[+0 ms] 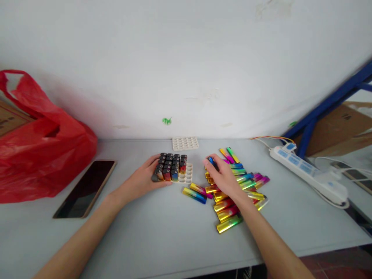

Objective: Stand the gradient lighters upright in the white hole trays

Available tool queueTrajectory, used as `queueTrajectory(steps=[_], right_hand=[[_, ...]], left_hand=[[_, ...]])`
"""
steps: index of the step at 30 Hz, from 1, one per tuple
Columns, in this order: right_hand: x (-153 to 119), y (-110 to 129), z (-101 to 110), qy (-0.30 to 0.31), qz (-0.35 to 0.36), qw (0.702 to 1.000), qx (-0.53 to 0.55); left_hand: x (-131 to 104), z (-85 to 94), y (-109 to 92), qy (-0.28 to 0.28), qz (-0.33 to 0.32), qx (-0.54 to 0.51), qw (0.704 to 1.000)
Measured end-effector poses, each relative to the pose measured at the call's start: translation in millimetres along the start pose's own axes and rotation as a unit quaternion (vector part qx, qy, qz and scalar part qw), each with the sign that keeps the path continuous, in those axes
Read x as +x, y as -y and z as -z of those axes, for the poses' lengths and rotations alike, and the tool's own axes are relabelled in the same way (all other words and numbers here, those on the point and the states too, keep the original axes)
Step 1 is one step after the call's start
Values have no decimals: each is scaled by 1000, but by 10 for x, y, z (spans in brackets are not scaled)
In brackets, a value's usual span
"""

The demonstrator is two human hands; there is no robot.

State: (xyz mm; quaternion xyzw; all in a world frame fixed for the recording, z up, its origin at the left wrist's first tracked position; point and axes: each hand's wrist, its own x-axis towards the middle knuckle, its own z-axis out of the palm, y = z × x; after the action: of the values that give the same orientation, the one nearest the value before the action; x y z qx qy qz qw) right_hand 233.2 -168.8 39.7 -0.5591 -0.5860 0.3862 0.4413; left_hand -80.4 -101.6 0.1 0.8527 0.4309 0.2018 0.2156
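My left hand (147, 172) wraps round the left side of a white grid tray (188, 173), its thumb along the front and its fingers behind. Several upright lighters (171, 166), shiny-bodied with black ends on top, fill the tray's left part; bare slots show at the right. In my right hand (222, 176), closed fingers hold a lighter (213, 162) whose dark blue end sticks out. Under and around that hand spreads a loose pile of metallic lighters (229, 212) in gold, red, green, blue and purple. A gold-and-blue lighter (194, 195) lies between the tray and the pile.
Against the wall lies a second white grid tray (185, 143). At left are a phone (85, 189) and a red plastic bag (49, 143). On the right stand a white power strip (309, 174) with cables, a blue metal frame (328, 102) and a cardboard box (340, 130).
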Motion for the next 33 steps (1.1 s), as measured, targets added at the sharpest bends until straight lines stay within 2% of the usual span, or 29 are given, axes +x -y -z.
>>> queueTrajectory(steps=[2, 5, 11, 23, 33], right_hand=[[-20, 23, -64, -25, 51, 995, -88], [-51, 77, -125, -32, 68, 989, -131], [-70, 84, -182, -58, 67, 982, -168], [-86, 77, -215, -71, 75, 974, -199], [-95, 38, -210, -54, 77, 966, -243]], left_hand=[[2, -2, 0, -5, -2, 0, 1000], [4, -6, 5, -9, -3, 0, 1000], [3, -4, 3, -11, -5, -5, 1000], [10, -5, -13, -15, -2, -7, 1000], [13, 2, -24, -10, 7, -4, 1000]])
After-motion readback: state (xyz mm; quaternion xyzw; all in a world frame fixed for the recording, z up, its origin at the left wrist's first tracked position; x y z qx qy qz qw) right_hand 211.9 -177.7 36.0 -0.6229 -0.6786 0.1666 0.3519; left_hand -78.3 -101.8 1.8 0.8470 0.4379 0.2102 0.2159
